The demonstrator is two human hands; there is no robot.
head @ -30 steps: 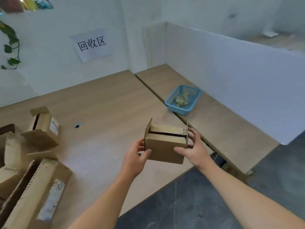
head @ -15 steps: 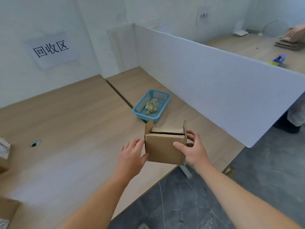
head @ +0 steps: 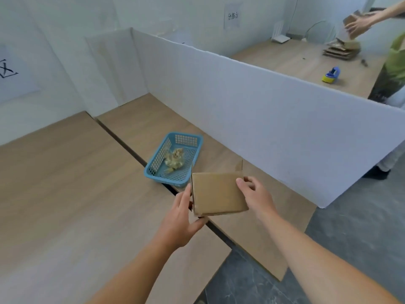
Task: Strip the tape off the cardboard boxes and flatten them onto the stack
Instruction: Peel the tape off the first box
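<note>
**Head view.** The cardboard box (head: 219, 194) is held in the air over the front edge of the table (head: 65, 194), just beside the blue basket (head: 159, 157).

- Left hand (head: 179, 220): fingers lie along the box's left edge, and the thumb hooks under the lower corner.
- Right hand (head: 256, 196): the thumb is on the near face, and the fingers wrap behind the upper right corner.

**Change over the last second.** The box has been tipped so that its broad face is toward the camera. The top seam is now hidden (only two flap tips show above). No tape shows on this face. The probable step is turning the box to find remaining tape.

**Surroundings.**

- The basket holds crumpled scraps (head: 174, 160).
- The table is light wood, in two sections with a dark gap between them.
- A white partition (head: 252, 110) runs along the right.
- Beyond it, another person handles a stack of flattened cardboard (head: 340, 50).
</note>
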